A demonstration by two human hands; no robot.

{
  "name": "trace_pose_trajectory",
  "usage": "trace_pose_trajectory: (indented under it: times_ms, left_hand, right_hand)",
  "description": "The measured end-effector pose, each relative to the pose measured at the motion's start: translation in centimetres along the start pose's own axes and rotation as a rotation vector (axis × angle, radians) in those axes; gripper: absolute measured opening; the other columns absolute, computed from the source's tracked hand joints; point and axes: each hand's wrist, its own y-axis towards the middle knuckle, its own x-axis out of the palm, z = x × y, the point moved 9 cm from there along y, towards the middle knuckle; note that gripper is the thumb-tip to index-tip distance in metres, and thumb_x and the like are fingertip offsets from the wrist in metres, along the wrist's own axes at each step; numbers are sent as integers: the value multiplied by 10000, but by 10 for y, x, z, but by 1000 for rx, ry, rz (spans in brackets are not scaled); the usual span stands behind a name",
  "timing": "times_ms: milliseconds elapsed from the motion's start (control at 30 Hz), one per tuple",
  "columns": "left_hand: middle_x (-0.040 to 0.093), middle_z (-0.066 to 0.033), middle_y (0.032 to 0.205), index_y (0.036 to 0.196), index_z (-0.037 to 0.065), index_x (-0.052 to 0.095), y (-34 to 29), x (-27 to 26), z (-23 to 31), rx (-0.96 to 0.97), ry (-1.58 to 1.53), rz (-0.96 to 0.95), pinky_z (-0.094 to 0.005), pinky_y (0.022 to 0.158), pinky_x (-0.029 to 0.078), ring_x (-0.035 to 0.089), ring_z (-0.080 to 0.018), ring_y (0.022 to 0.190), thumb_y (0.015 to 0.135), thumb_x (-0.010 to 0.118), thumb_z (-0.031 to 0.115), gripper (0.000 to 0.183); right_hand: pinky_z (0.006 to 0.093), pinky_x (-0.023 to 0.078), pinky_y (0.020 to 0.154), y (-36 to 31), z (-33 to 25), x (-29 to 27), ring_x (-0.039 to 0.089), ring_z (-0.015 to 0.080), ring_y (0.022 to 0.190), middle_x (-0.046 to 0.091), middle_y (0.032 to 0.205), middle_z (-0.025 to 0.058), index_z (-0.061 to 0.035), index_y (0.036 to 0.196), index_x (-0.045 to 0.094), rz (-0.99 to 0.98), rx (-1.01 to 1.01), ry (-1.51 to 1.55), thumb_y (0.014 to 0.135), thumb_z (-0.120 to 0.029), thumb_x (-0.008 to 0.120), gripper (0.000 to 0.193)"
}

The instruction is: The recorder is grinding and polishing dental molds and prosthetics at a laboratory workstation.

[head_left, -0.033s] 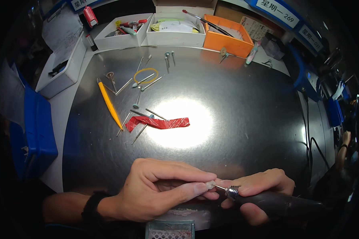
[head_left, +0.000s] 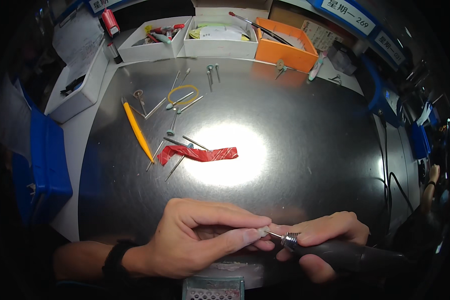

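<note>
At the near edge of the dark board my left hand pinches a small whitish piece between thumb and fingertips. My right hand is wrapped round a dark rotary handpiece with a silver collar. Its thin metal bur points left, and the tip meets the whitish piece or lies right against it; the exact contact is too small to tell. The fingertips of both hands are close together. Below them sits a grey-green tray with a perforated plate.
On the metal board lie a red strip, a yellow pointed tool, a rubber band and several loose burs. White boxes and an orange box line the back. Blue bins stand left; black cables hang right.
</note>
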Motion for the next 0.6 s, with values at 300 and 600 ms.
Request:
trace_pose_trajectory:
  times_ms: [300,600]
  left_hand:
    - [603,-203,1072,1078,-91,569,-2,-2,-4,12,-31,34,-282,880,506,614,-227,983,848,530,-86,233]
    - [615,-191,1046,1040,-85,581,-1,-2,-2,24,-25,75,-267,860,515,624,-209,962,824,565,-90,216]
  right_hand:
    - [347,553,761,-3,-4,0,644,295,895,582,999,315,-30,998,436,191,-46,-17,863,-131,594,231]
    - [316,565,697,-1,-4,4,648,311,880,559,1027,348,-22,1006,435,115,-47,-106,853,-129,607,255]
